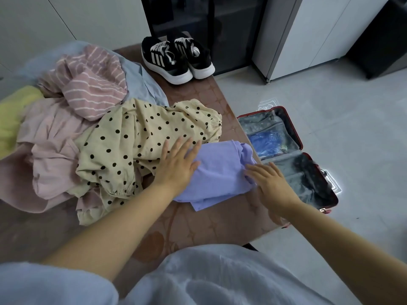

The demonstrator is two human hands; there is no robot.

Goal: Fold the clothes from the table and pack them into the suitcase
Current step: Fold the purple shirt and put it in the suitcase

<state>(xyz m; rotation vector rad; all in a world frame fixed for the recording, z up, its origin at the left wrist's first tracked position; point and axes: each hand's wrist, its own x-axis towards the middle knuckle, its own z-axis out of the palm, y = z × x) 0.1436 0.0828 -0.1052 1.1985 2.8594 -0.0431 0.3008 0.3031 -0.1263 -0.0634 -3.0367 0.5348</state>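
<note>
A folded lilac garment (220, 172) lies near the right edge of the brown table (220, 223). My left hand (178, 164) rests flat on its left side, fingers spread. My right hand (271, 183) lies flat against its right edge, fingers apart. Neither hand grips the cloth. A red suitcase (295, 130) lies open on the floor to the right of the table, with a blue item (266, 142) behind its far mesh pocket and a dark item (312, 172) in the near half.
A pile of unfolded clothes covers the table's left: a cream polka-dot dress (136, 146), pink garment (50, 150), striped pink top (92, 89), yellow cloth (13, 115), pale blue cloth (141, 82). Black sneakers (176, 58) stand at the table's far end.
</note>
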